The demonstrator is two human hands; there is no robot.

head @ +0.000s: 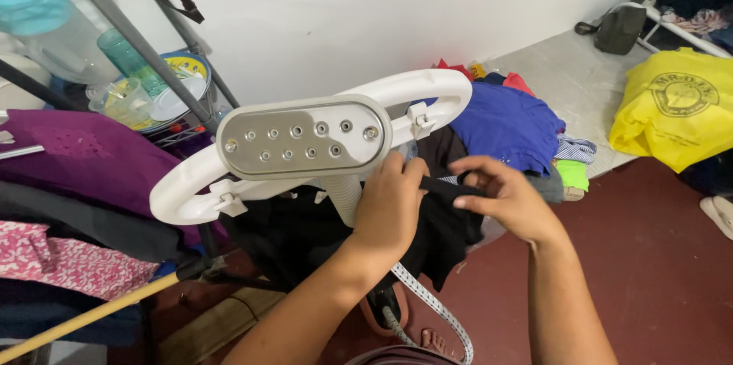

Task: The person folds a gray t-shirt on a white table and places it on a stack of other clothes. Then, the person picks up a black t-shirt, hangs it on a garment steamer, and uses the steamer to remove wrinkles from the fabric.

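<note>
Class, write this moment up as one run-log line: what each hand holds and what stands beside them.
left hand: grips black garment | right hand: pinches its edge | garment steamer head: facing camera, just left | clothes pile: behind

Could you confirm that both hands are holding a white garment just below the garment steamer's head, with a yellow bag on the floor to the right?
Not quite: the garment held by the left hand and right hand is black, not white, as the head view shows. The steamer head and yellow bag are as you describe.

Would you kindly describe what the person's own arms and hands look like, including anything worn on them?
Both forearms are bare, with no sleeves in view. The left hand and right hand wear no gloves, and no rings, watch or bracelets show. Fingernails are short and unpainted.
</note>
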